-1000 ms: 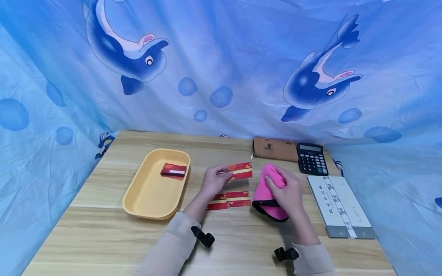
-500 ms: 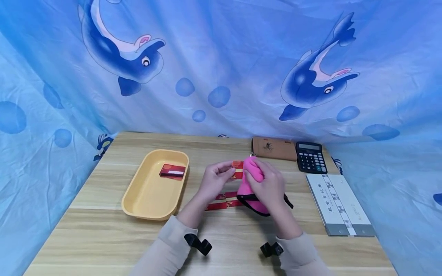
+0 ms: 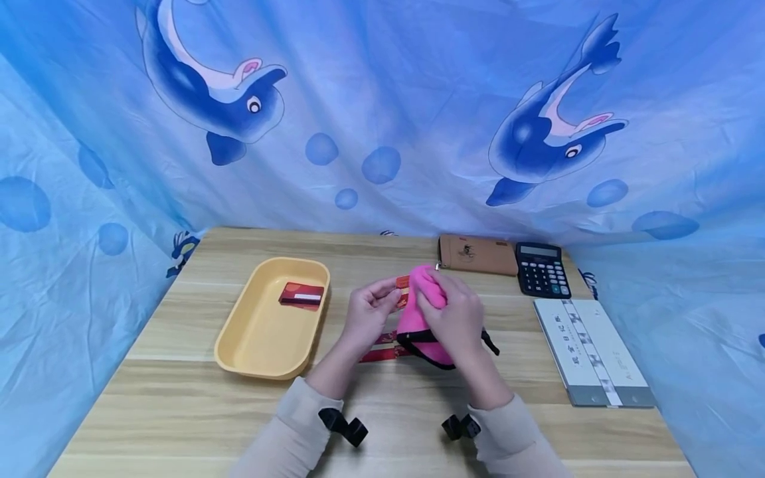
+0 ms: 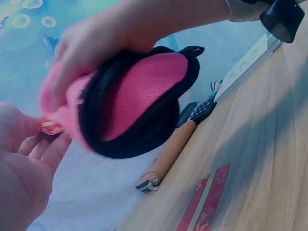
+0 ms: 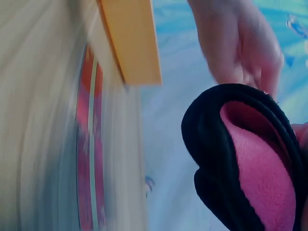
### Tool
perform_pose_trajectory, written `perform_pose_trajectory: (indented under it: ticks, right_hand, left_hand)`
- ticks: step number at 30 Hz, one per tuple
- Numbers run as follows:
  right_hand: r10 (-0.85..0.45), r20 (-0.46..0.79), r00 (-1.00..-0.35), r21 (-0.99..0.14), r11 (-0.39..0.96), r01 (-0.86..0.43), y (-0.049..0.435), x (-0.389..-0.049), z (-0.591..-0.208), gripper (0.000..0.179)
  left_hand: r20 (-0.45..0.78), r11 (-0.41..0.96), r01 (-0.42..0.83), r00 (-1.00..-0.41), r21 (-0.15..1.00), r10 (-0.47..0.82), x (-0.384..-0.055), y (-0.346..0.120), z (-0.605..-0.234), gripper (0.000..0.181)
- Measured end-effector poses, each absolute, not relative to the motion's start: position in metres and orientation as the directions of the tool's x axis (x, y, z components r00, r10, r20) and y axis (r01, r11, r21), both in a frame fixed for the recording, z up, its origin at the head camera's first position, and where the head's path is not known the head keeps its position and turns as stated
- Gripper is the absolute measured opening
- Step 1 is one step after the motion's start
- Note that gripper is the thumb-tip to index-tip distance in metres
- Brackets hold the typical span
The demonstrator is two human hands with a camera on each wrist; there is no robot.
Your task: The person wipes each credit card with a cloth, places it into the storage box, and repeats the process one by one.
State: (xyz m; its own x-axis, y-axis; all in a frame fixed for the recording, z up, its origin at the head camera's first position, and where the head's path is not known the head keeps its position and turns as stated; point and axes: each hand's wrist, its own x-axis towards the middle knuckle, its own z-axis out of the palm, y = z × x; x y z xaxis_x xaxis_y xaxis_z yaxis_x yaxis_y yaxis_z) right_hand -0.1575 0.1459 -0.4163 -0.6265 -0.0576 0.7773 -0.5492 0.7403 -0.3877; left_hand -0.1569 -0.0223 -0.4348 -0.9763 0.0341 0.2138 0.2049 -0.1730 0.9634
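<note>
A blue curtain (image 3: 382, 86) printed with dolphins and bubbles hangs behind and around a light wooden table (image 3: 179, 418). From the head view, we look down on two arms in pale sleeves (image 3: 301, 421). The left hand (image 3: 366, 317) pinches a red and yellow card (image 3: 402, 283) between thumb and fingers, raised above the table. The right hand (image 3: 457, 315) holds a bunched pink cloth (image 3: 412, 320) with black edging in a full grip, and the cloth hides the card's right end. Nearer to the person, below the cloth, we find more red cards (image 3: 378, 355) flat on the table, partly covered from sight. To the left stands a yellow tray (image 3: 263, 345) with red cards at its right side, the upper one (image 3: 301, 294) showing a dark stripe. At the back right lie a brown wallet (image 3: 478, 254) and, just beside it, a black calculator (image 3: 540, 271); a pale notebook (image 3: 592, 352) lies in front of the calculator.

From the left wrist, we see the held card's end between the left fingers and the cloth, whose black-edged folds gape toward us.

From the right wrist, we see the flat cards, blurred, end to end; the right hand barely shows, so we cannot tell its grip there.
</note>
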Motion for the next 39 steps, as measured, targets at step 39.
perform_pose_trajectory:
  ticks: [39]
  right_hand:
    - [-0.049,0.771,-0.635,-0.366,0.781,-0.505,0.152,-0.164,-0.417,0.038]
  left_hand:
    - [0.172,-0.169,0.176,-0.984,0.97,-0.037,-0.149,-0.022,-0.433,0.029]
